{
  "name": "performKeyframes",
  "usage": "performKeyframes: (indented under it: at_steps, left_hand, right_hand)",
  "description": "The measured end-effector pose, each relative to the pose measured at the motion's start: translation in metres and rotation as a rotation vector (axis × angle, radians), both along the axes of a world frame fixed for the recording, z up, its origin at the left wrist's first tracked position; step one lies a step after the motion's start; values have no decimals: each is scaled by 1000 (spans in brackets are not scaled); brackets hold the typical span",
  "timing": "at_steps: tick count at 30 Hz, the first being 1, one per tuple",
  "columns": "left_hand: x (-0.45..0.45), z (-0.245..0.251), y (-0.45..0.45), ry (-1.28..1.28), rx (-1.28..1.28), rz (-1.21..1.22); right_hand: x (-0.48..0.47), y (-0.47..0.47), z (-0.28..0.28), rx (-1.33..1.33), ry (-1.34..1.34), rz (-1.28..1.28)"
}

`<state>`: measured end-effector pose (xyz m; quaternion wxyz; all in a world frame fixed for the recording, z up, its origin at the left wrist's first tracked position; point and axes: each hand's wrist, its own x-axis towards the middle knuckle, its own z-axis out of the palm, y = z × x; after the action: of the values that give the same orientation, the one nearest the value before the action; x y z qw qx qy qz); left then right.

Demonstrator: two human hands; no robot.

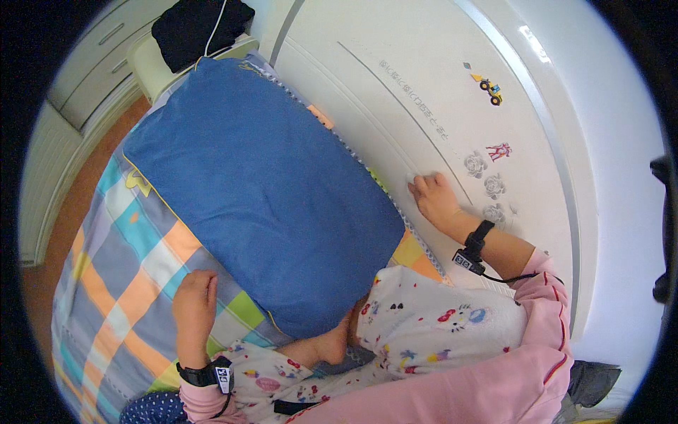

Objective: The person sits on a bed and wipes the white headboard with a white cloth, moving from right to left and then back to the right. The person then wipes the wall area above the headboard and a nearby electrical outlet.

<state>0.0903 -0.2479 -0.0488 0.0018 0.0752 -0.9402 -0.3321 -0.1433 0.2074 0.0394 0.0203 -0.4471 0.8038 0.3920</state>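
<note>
My left hand (pixel 195 299) is loosely curled above the checked bed sheet (pixel 143 270), just left of a blue pillow (pixel 265 185) with yellow piping. I see nothing in it, though its palm is hidden. Beyond the pillow's right edge, my right hand (pixel 435 204) is at the lower part of the white headboard (pixel 365 106), its fingers bent. Something small and whitish shows at those fingertips; whether it is held or is part of the headboard, I cannot tell. Both wrists wear black straps with small cabled devices.
My bent legs in printed white trousers (pixel 445 318) are at the pillow's near end. Stickers, including a yellow loader (pixel 490 90), and grey rose prints (pixel 494 186) mark the headboard. A pale chair (pixel 145 66) bearing black fabric (pixel 201 32) stands beyond the bed, near white drawers (pixel 100 53).
</note>
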Motion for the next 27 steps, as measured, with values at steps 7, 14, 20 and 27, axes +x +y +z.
performKeyframes:
  at_steps: [7,14,20,27]
  left_hand:
    - [0,-5,0,-36,45,-16]
    - [1,-15,-15,-56,105,26]
    - [-2,-29,-31,-81,105,86]
    - [-4,-49,-63,-49,156,216]
  right_hand:
    - [-37,-33,-4,-2,28,163]
    - [-101,-104,-10,15,38,235]
    - [-156,-164,-25,-197,122,345]
    - [-197,-224,-54,-215,35,193]
